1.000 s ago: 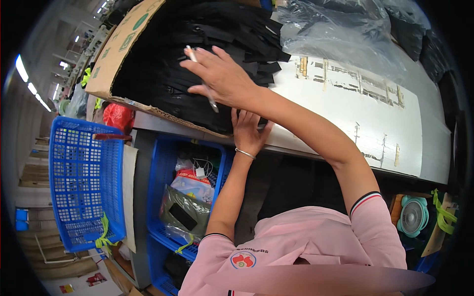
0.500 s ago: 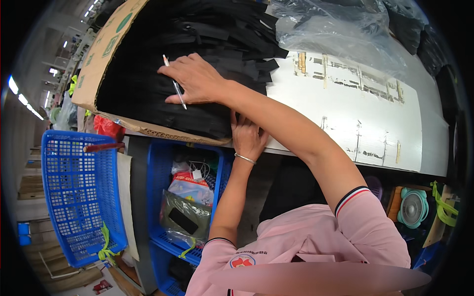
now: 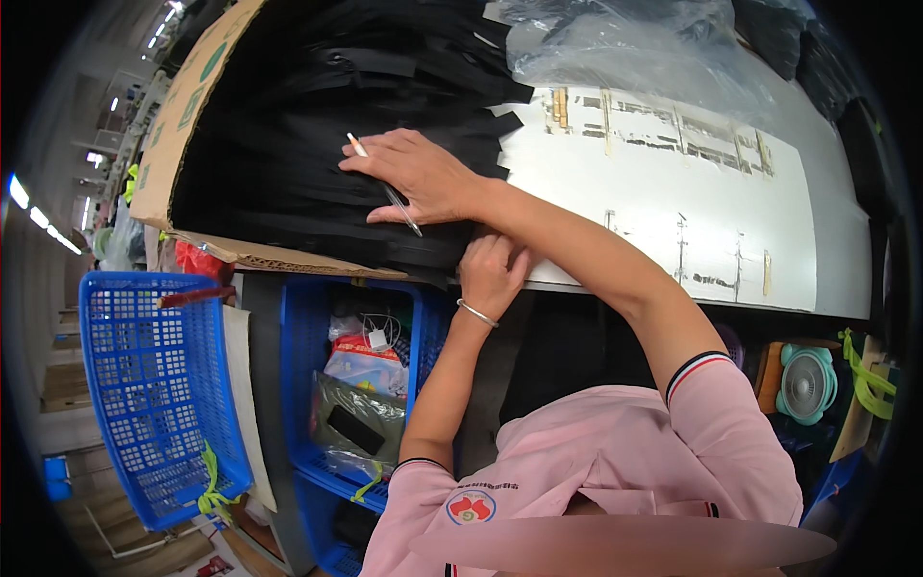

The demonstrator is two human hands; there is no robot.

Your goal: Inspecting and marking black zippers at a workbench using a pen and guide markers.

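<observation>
A wide pile of black fabric pieces (image 3: 288, 144) lies in the cardboard (image 3: 192, 111) on the worktable, with its strip ends spilling over to the right. My right hand (image 3: 418, 178) reaches across to the left and rests on the pile, a slim white and clear pen (image 3: 401, 208) held under its fingers. Under my right forearm, my left hand (image 3: 492, 274), with a bracelet on the wrist, is closed at the pile's near right corner. Its curled fingers grip the edge of the black fabric, though the fingertips are partly hidden.
Right of the pile lies a white board (image 3: 625, 183) with tape marks. Clear plastic sheeting (image 3: 625, 48) covers the far side. Below the table's edge are a blue basket (image 3: 159, 385), a blue crate (image 3: 298, 385) holding a phone (image 3: 356, 430) and bags, and a small teal fan (image 3: 808, 383).
My right hand, still with the pen, has moved right and nearer to me over the black fabric. My left hand's fingers have curled in more at the fabric's edge. The view has shifted slightly.
</observation>
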